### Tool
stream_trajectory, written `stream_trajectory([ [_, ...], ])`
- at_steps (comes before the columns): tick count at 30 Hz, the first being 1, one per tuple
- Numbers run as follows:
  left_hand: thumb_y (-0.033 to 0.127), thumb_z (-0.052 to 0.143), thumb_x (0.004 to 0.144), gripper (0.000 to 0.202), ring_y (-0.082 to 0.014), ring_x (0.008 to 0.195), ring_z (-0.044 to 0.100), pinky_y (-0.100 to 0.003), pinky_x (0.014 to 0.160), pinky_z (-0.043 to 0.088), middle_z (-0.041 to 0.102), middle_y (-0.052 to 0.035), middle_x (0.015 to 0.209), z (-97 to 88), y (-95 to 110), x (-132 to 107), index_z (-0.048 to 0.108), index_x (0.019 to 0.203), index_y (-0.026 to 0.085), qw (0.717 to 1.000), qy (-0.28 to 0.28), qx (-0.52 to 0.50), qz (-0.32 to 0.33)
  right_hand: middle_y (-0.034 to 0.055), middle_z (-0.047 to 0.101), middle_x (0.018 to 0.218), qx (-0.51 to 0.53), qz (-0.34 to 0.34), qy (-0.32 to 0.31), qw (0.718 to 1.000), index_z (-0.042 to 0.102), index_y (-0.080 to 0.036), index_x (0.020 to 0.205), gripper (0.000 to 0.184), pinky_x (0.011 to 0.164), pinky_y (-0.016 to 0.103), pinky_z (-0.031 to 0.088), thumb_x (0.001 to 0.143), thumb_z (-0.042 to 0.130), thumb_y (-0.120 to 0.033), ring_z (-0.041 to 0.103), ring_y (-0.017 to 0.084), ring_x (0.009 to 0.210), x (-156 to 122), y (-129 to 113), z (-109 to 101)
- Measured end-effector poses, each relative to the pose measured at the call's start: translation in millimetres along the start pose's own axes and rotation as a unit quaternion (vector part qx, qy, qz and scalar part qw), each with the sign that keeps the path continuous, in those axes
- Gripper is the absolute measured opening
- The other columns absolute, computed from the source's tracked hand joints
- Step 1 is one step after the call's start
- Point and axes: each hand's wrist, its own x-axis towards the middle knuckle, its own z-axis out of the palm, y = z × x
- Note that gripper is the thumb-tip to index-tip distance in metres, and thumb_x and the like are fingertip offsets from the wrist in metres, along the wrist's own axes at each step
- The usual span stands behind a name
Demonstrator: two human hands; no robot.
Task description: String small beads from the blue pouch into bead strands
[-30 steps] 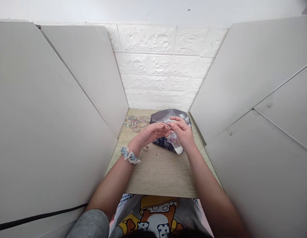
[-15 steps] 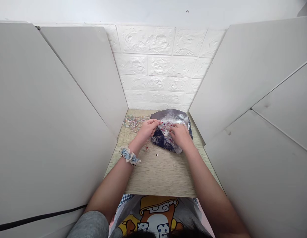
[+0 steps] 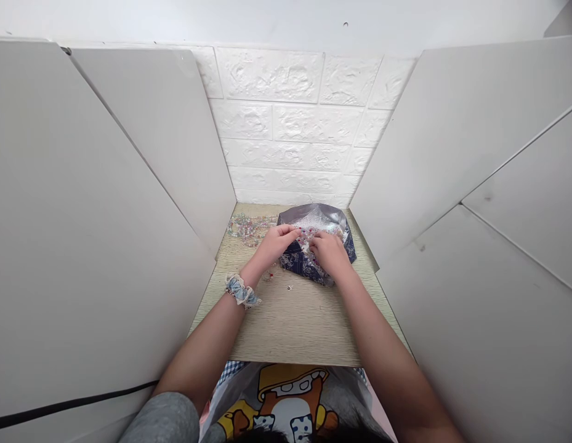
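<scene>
A pouch [image 3: 300, 263], dark blue with a pale pattern outside and shiny silver lining inside, lies slumped at the back of the table. Small clear, pink and red beads [image 3: 308, 234] lie in and over its opening. My left hand [image 3: 277, 241] is over the pouch's left side, thumb and forefinger pinched on a beaded string. Opposite it, my right hand [image 3: 329, 251] reaches over the beads with curled fingers. Whatever those fingertips grip is too small to make out. A scrunchie [image 3: 242, 290] in light blue with lace circles my left wrist.
Strings of pastel beads [image 3: 246, 229] lie in a heap at the table's back left. A few loose beads [image 3: 268, 275] and a tiny charm [image 3: 290, 287] rest nearer me. Grey panels [image 3: 433, 172] stand close on both sides, with a white brick-patterned wall [image 3: 295, 123] behind.
My right hand has shifted slightly left, closer to my left hand, and its fingers are more curled. My left hand keeps its pinch. The whole view has moved a little.
</scene>
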Motion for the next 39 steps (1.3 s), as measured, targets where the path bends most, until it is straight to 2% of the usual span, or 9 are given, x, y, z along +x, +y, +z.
stream_trajectory([
  [3,0.037,0.051,0.069,0.026,-0.0079,0.053,0.040,-0.021,0.052,0.031,0.049,0.0020,0.055,-0.7,-4,1,0.059,0.063,0.013,0.999,-0.008,0.036,0.019,0.0071,0.059,0.087,0.103,0.005,0.042,0.994,0.058,-0.017,0.076,0.017,0.082,0.037,0.033,0.076,0.041,-0.019,0.051,0.019,0.086,0,-1,-3],
  [5,0.039,0.050,0.070,0.028,-0.0088,0.056,0.043,-0.021,0.054,0.032,0.053,0.0010,0.060,-0.9,-5,0,0.060,0.066,0.013,0.998,-0.018,0.062,0.027,0.0044,0.059,0.083,0.236,0.032,0.060,0.969,0.055,-0.018,0.077,0.014,0.077,0.033,0.038,0.076,0.043,-0.023,0.052,0.017,0.081,0,-3,-6],
  [7,0.042,0.047,0.071,0.031,-0.0097,0.059,0.045,-0.022,0.056,0.033,0.055,0.0004,0.063,-0.7,-6,-1,0.061,0.070,0.014,0.995,-0.032,0.088,0.035,0.0018,0.058,0.078,0.397,0.067,0.048,0.914,0.053,-0.019,0.078,0.013,0.071,0.031,0.042,0.075,0.045,-0.029,0.054,0.015,0.075,-1,-5,-9],
  [9,0.045,0.045,0.072,0.035,-0.0101,0.059,0.045,-0.021,0.055,0.034,0.056,0.0002,0.064,-0.2,-7,-2,0.061,0.072,0.014,0.992,-0.041,0.110,0.044,-0.0007,0.057,0.074,0.541,0.092,0.017,0.836,0.051,-0.020,0.078,0.015,0.069,0.030,0.044,0.073,0.049,-0.034,0.055,0.012,0.069,-2,-8,-11],
  [12,0.049,0.043,0.072,0.040,-0.0095,0.057,0.044,-0.021,0.053,0.033,0.054,0.0003,0.061,0.6,-6,-3,0.061,0.071,0.014,0.989,-0.046,0.131,0.056,-0.0033,0.057,0.070,0.669,0.107,-0.017,0.736,0.051,-0.020,0.074,0.018,0.070,0.027,0.047,0.068,0.056,-0.036,0.057,0.009,0.063,-3,-12,-12],
  [14,0.050,0.043,0.072,0.041,-0.0089,0.055,0.042,-0.021,0.051,0.032,0.053,0.0004,0.060,0.7,-5,-3,0.061,0.070,0.013,0.987,-0.048,0.138,0.063,-0.0041,0.059,0.068,0.709,0.111,-0.022,0.696,0.051,-0.020,0.073,0.019,0.070,0.025,0.047,0.066,0.060,-0.036,0.058,0.007,0.061,-4,-14,-11],
  [17,0.050,0.042,0.073,0.041,-0.0086,0.055,0.042,-0.020,0.051,0.031,0.053,0.0005,0.060,0.5,-4,-4,0.061,0.071,0.013,0.986,-0.052,0.143,0.072,-0.0039,0.061,0.068,0.743,0.117,-0.022,0.659,0.052,-0.020,0.073,0.020,0.070,0.022,0.048,0.064,0.063,-0.035,0.059,0.006,0.061,-5,-16,-10],
  [25,0.046,0.041,0.074,0.038,-0.0085,0.055,0.043,-0.020,0.051,0.031,0.056,0.0004,0.061,1.4,-1,-6,0.063,0.073,0.014,0.984,-0.046,0.154,0.082,-0.0035,0.062,0.064,0.763,0.141,-0.021,0.631,0.052,-0.019,0.071,0.025,0.068,0.021,0.049,0.059,0.068,-0.034,0.061,0.007,0.061,-6,-20,-13],
  [39,0.041,0.044,0.073,0.034,-0.0088,0.054,0.045,-0.019,0.049,0.032,0.056,0.0007,0.058,1.1,-1,-7,0.064,0.071,0.014,0.982,-0.031,0.171,0.069,-0.0032,0.062,0.069,0.725,0.133,-0.034,0.674,0.054,-0.020,0.073,0.018,0.069,0.023,0.047,0.063,0.063,-0.033,0.061,0.009,0.066,-6,-19,-10],
])
